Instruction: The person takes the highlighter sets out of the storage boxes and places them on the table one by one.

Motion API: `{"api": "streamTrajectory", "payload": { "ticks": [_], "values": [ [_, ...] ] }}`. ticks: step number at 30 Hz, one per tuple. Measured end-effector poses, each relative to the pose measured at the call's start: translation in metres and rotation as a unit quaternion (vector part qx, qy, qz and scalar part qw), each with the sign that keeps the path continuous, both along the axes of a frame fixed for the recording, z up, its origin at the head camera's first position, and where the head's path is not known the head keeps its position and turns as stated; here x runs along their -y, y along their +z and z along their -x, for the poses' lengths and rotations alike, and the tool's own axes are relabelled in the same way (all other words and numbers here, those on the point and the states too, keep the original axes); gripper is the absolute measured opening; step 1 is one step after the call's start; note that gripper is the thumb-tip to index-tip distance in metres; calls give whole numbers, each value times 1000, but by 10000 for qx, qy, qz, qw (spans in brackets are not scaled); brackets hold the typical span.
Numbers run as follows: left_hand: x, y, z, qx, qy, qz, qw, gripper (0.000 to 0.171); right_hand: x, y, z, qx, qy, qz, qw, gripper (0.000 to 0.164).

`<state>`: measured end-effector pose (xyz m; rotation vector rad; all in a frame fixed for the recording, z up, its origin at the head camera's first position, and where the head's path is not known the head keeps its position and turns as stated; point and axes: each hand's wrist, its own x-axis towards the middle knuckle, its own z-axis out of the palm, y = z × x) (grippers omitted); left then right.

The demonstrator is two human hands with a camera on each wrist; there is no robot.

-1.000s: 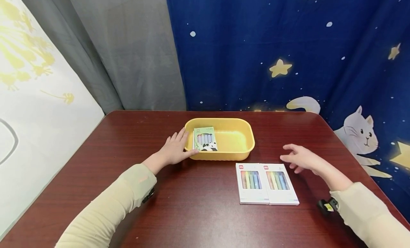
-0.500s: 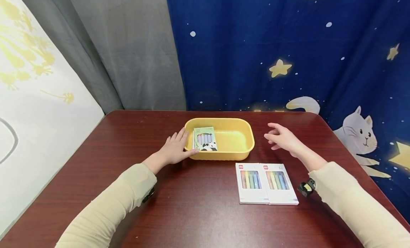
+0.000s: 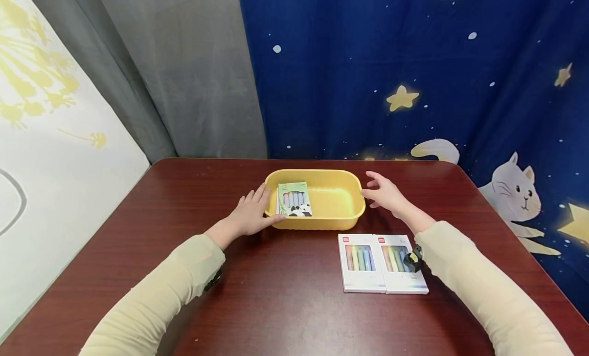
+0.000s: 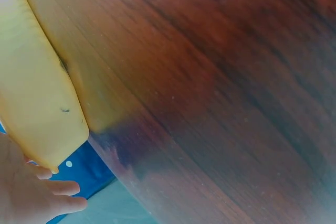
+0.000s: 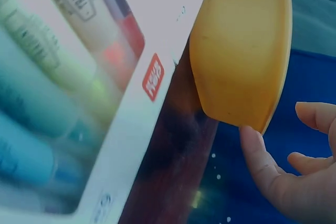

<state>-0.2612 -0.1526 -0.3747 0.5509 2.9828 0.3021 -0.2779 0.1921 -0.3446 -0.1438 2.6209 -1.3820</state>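
Note:
A yellow plastic basin (image 3: 333,223) sits near the table's far side. In it, toward the left, leans a green box of markers (image 3: 295,188) with a panda print. My left hand (image 3: 248,214) rests against the basin's left end, fingers straight and spread along the rim. At the opposite end is my right hand (image 3: 385,194), its fingers loosely bent and a fingertip right at the rim. Below that forearm, two white boxes of markers lie side by side, a left one (image 3: 363,282) and a right one (image 3: 405,284). The right wrist view shows one white box (image 5: 137,148) up close.
The dark red wooden table (image 3: 276,305) extends to a rounded back edge. Behind it hang a grey curtain (image 3: 193,74) and a blue starry curtain (image 3: 331,90). A white panel (image 3: 60,167) with yellow prints borders the left side.
My right hand has moved left and away from me, from beyond the white boxes to the basin's right end. The left hand, basin and boxes stay where they were.

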Motion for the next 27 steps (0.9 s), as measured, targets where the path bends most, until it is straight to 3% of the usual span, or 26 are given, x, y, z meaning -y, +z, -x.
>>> {"api": "streamTrajectory", "payload": {
  "ticks": [12,27],
  "values": [
    [-1,2,-2,6,10,-40,10000,95,15,-14,11,-137,-67,-349,9993,61],
    [-1,1,-3,9,-24,-52,10000,97,15,-17,14,-25,-31,-431,9991,58]
  ]
}}
